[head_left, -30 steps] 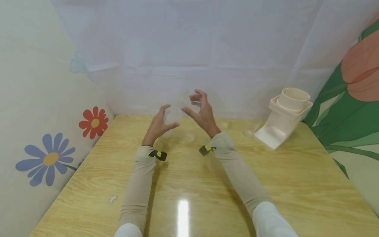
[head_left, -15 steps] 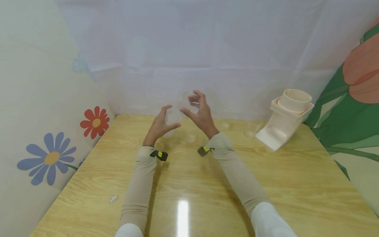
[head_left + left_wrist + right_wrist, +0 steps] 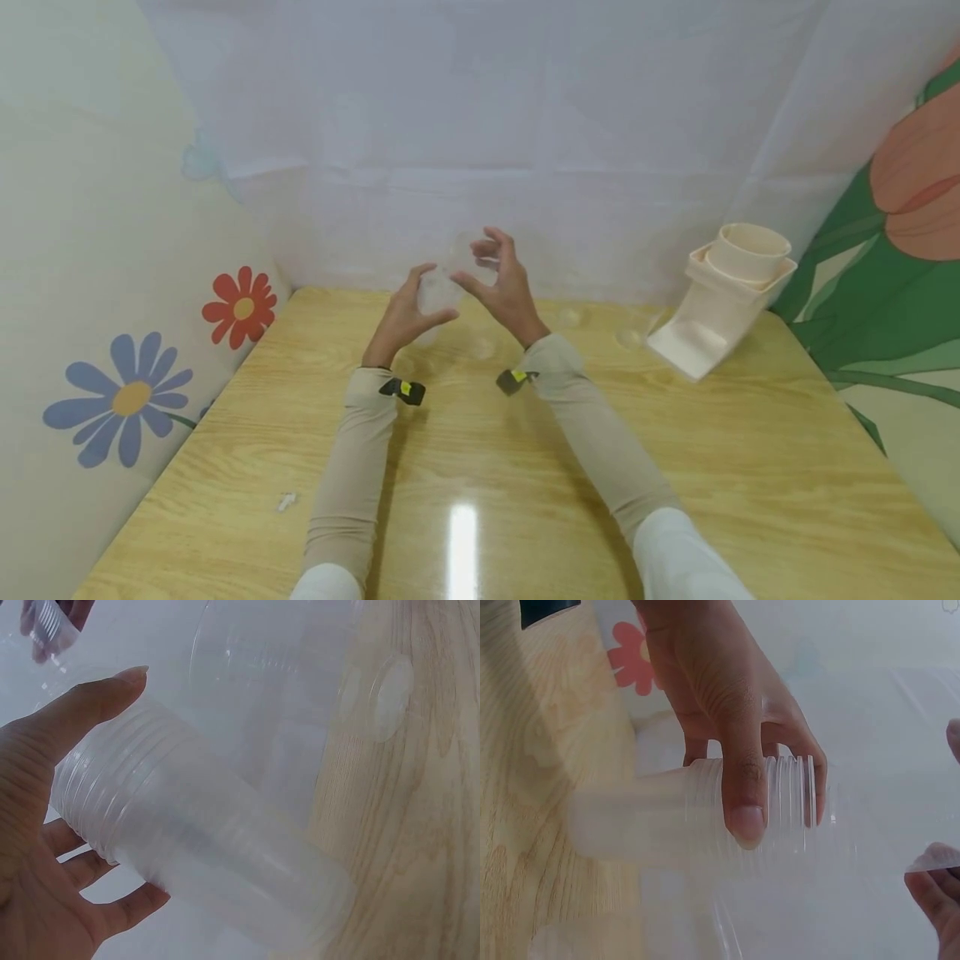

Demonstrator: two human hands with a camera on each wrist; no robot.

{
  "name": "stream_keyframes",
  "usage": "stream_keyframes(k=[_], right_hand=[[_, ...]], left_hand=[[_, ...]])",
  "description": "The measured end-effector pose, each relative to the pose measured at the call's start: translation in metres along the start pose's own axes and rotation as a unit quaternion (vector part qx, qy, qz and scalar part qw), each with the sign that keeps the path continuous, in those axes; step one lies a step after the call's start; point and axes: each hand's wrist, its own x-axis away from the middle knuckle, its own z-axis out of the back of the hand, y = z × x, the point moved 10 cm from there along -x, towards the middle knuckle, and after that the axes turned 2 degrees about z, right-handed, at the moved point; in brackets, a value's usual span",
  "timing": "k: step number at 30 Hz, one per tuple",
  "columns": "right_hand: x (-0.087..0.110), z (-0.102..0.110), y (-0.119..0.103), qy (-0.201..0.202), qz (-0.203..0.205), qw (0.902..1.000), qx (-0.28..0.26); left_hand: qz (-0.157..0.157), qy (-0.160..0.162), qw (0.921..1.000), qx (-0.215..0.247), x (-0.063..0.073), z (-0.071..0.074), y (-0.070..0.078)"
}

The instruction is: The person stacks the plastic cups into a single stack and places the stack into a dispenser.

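My left hand [image 3: 397, 321] grips a stack of nested clear plastic cups [image 3: 217, 832], thumb over the ribbed rims and fingers underneath. The stack lies tilted in the left wrist view, bases toward the table. Across from it, my right hand [image 3: 512, 292] holds a clear plastic cup [image 3: 465, 248] beside the stack's rim end. Only fingertips of the right hand [image 3: 939, 900] show at the right edge of the right wrist view. There the left hand [image 3: 720, 697] reaches down over the stack [image 3: 645, 817]. The cup's transparency makes its outline faint.
Several faint clear round items, one a clear cup [image 3: 482, 344], are on the wooden table [image 3: 525, 500]. A cream-coloured dispenser-like holder with a round top [image 3: 712, 300] stands at the back right. A small white scrap [image 3: 286, 502] lies front left. White cloth [image 3: 465, 100] hangs behind.
My right hand has shifted slightly left, closer to the stack, with its cup. My left hand and the stack have hardly moved.
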Motion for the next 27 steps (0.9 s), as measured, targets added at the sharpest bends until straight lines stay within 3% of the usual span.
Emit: stream_keyframes(k=[27], right_hand=[[0.003,-0.020,0.016,-0.032,-0.037,0.9988,0.002]], left_hand=[[0.007,-0.007,0.9999,0.014,0.000,0.000,-0.001]])
